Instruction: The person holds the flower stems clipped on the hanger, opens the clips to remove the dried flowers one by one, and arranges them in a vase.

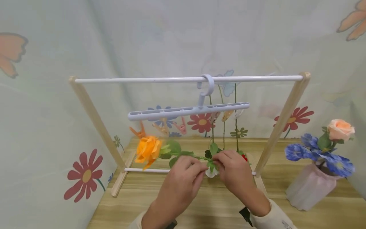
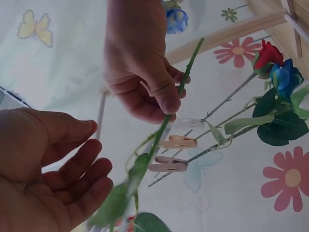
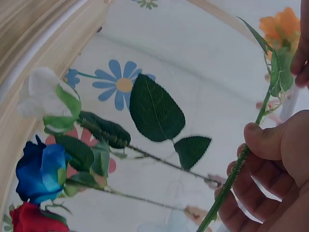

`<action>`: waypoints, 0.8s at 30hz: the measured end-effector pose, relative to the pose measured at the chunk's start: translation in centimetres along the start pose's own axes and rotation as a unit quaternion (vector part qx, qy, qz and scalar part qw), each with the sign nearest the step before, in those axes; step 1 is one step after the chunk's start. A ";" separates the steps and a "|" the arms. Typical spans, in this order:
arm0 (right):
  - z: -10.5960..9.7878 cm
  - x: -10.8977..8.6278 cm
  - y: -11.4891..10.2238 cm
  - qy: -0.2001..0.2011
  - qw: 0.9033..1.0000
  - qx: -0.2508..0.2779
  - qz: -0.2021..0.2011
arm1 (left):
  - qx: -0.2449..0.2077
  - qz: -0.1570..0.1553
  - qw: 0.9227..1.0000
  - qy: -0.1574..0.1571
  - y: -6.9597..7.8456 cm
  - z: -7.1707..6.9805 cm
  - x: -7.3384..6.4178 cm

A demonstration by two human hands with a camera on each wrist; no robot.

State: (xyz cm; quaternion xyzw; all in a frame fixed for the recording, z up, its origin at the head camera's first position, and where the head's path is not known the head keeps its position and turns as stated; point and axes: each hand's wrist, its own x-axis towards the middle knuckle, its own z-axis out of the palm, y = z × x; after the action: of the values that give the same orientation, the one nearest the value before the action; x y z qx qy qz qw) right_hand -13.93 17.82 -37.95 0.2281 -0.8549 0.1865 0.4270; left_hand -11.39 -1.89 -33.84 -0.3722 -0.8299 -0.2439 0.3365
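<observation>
An artificial orange rose (image 1: 148, 151) lies sideways below the hanger (image 1: 177, 112), its bloom to the left. My right hand (image 1: 235, 170) pinches its green stem (image 3: 234, 176) between thumb and fingers, near the cut end. Beside the stem, my left hand (image 2: 53, 174) has loosely bent fingers, with a gap between them and the stem in the left wrist view. From the hanger's right-hand clips, a white rose (image 3: 46, 96), a blue rose (image 3: 41, 169) and a red rose (image 3: 36, 220) hang head down. On its left side, orange, peach and pink clips (image 1: 180, 126) hold nothing.
The hanger hooks over the white rod (image 1: 128, 80) of a wooden rack (image 1: 281, 124) on the wood-grain table (image 1: 206, 203). At the right stands a pale pink vase (image 1: 310, 186) with blue flowers and a peach rose. A flower-printed curtain (image 1: 171, 38) surrounds the table.
</observation>
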 end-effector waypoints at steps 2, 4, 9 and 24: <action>-0.6 -0.1 0.4 0.010 1.000 0.001 0.008 | -0.008 0.003 1.000 -0.004 0.1 -0.1 0.1; -1.3 -0.3 0.9 0.020 1.000 0.004 0.020 | -0.015 -0.001 1.000 -0.015 0.1 -0.1 0.0; -2.8 -0.8 2.3 0.071 0.995 0.012 0.064 | -0.043 -0.034 0.996 -0.066 -0.5 0.8 -0.1; -11.2 -2.8 7.5 0.209 0.921 -0.024 0.329 | -0.190 -0.222 0.954 -0.068 -5.3 6.4 1.8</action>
State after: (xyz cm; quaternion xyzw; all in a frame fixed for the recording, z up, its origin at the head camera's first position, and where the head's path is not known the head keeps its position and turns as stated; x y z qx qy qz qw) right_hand -9.36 30.43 -34.87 -0.1202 -0.7773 0.3390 0.5161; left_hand -18.83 -0.05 -37.53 -0.2513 -0.8510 -0.4395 0.1396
